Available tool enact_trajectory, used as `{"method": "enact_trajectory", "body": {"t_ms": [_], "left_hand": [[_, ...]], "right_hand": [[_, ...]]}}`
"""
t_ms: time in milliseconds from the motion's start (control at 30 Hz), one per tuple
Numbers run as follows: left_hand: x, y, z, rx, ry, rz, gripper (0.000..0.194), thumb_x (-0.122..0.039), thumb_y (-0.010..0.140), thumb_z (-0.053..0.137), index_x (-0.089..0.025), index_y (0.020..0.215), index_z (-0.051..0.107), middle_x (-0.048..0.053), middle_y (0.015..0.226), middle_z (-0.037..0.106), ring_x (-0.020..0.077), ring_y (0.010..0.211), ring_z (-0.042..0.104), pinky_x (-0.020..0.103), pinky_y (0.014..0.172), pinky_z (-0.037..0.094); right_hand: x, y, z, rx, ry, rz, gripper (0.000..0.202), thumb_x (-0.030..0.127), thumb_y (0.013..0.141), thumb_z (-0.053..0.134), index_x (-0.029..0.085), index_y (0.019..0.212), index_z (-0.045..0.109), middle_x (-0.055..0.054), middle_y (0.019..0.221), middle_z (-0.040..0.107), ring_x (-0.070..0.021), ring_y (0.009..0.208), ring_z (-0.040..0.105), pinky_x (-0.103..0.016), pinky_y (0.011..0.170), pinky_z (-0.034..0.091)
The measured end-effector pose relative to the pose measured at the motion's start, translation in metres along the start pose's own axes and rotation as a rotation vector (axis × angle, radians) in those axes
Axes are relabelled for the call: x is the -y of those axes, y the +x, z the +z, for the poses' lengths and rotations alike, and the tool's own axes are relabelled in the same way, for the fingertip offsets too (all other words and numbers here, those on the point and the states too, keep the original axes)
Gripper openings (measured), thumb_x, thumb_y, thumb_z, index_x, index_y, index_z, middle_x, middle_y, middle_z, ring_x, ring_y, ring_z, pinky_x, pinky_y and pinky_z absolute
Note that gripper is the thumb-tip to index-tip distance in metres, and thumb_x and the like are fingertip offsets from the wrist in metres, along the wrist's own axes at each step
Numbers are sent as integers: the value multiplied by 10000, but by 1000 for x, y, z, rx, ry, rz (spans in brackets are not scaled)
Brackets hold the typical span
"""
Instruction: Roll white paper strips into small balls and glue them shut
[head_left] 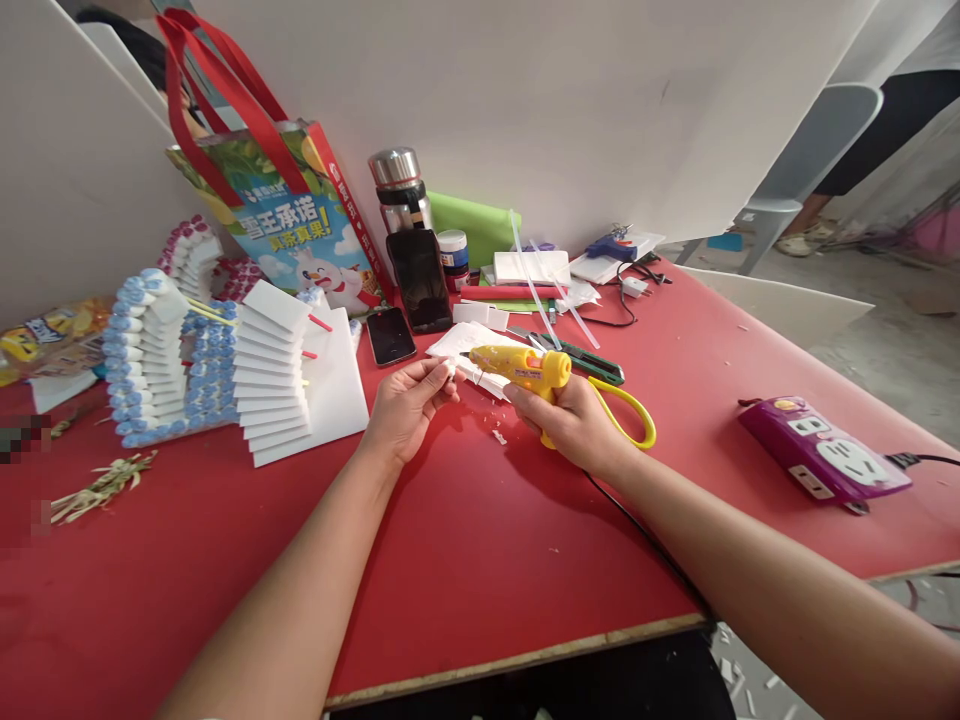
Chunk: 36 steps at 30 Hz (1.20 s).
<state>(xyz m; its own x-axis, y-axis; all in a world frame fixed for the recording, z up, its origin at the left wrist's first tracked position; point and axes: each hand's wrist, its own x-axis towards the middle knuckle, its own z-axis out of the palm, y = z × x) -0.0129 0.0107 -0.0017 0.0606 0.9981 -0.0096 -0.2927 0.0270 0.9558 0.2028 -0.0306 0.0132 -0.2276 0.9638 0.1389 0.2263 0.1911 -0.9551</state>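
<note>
My right hand (574, 425) is wrapped round the handle of a yellow hot glue gun (517, 366), whose nozzle points left. Close to that nozzle, my left hand (409, 405) pinches a small white piece (451, 368), too small to make out its kind. Beneath the gun's tip lies a crumpled white tissue (469, 340), with little white scraps beside it on the red table (465, 570). To the left of my left hand stands a model of stacked white slabs (274, 375) and blue-and-white cotton-tipped pieces (139, 370).
Behind my hands are a phone lying flat (391, 336), an upright phone (418, 280), a steel flask (396, 180) and a printed bag (277, 220). A green utility knife (592, 362) lies near the glue gun. A purple power strip (825, 450) sits at right; glue sticks lean behind.
</note>
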Motion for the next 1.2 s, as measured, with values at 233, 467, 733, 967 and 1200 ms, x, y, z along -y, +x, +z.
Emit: {"method": "enact_trajectory", "body": {"t_ms": [233,467,733,967,1200], "left_hand": [[-2,1,-2,29,-187,-111,248,-268,705,886,-94,815,748,67,856,688,59,660,569,190,645,533],[-4,-1,2,76,-193,-147,219,-248,730,865,-85,829,756,70,845,681,61,640,565,187,617,536],[-2,0,-1,78,-198,-142,224,-247,720,875,-85,826,762,70,835,688,62,648,570,180,622,540],[-4,-1,1,91,-189,-157,226,-251,728,870,-84,842,770,75,850,692,61,646,570,177,618,544],[-1,0,-1,72,-218,-152,214,-221,728,867,-70,825,752,81,850,695,67,648,587,181,621,556]], "right_hand": [[0,-1,0,38,61,-22,389,509,935,581,198,726,476,55,549,406,-86,494,339,-259,489,284],[-5,1,2,38,45,14,449,569,919,572,206,702,422,54,549,374,-88,490,317,-263,474,253],[-5,1,1,55,5,13,409,543,930,562,206,732,439,50,572,364,-95,504,320,-269,476,237],[-3,1,1,23,-1,14,454,558,921,567,210,690,391,52,549,358,-91,497,311,-271,474,238],[-3,1,0,58,-5,22,441,560,923,560,208,706,405,55,556,358,-89,495,314,-270,474,232]]}}
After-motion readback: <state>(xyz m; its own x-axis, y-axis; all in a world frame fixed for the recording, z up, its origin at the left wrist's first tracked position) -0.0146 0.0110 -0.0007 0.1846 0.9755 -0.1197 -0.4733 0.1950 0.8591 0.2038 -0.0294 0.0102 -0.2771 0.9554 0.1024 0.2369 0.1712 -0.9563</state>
